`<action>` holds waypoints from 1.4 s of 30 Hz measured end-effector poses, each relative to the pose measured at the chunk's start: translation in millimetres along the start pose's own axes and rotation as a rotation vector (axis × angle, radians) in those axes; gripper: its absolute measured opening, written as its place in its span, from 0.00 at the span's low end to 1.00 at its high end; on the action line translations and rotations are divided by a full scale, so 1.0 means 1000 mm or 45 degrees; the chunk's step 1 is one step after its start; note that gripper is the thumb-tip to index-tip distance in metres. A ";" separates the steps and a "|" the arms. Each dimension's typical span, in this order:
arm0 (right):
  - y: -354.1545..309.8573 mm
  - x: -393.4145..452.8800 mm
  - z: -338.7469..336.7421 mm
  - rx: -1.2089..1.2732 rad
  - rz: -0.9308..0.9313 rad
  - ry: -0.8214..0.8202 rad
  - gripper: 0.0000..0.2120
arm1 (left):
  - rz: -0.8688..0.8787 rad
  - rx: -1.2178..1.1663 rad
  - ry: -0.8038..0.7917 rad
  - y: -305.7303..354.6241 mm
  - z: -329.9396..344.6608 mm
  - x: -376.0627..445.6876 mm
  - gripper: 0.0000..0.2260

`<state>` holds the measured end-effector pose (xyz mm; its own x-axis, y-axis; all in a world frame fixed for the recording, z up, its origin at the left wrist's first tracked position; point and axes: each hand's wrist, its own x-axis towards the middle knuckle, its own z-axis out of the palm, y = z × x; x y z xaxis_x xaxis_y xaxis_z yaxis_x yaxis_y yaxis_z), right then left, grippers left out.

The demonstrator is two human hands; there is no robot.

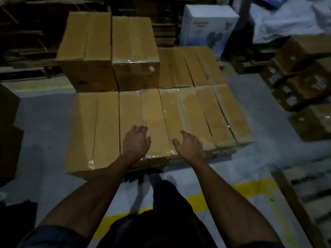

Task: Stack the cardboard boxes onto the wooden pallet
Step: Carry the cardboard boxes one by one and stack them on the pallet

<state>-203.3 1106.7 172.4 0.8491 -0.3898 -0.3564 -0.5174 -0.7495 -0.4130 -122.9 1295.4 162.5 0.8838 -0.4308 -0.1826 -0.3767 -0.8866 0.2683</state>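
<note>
Reaching forward, the left hand [137, 141] and right hand [188, 145] hover with relaxed, spread fingers, holding nothing, above the near row of cardboard boxes [143, 119]. Four taped boxes lie side by side in this row. Two taller boxes [109, 51] stand behind on the left.

One head-worn camera looks forward and steeply down, close over the boxes [143, 120] and the floor [44, 122].

Matt brown cardboard, glossy tape

Boxes [143, 111] are matt cardboard with shiny clear tape [152, 120] along seams; behind them, a smooth white printed carton [206, 27]; floor [44, 119] matt grey.
</note>
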 end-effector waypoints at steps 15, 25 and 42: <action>0.207 -0.173 -0.030 0.257 0.515 0.142 0.32 | 0.611 0.119 -0.154 0.181 0.063 -0.105 0.11; 0.419 -0.153 -0.130 0.213 0.557 0.176 0.31 | 0.634 0.088 -0.278 0.415 0.137 -0.038 0.29; 0.657 0.014 -0.332 0.209 0.698 0.252 0.32 | 0.811 -0.027 -0.347 0.733 0.199 0.188 0.23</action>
<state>-496.1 431.4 174.3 0.4493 -0.8001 -0.3976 -0.8816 -0.3249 -0.3425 -288.0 531.2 136.5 0.3901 -0.8956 -0.2140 -0.7910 -0.4449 0.4200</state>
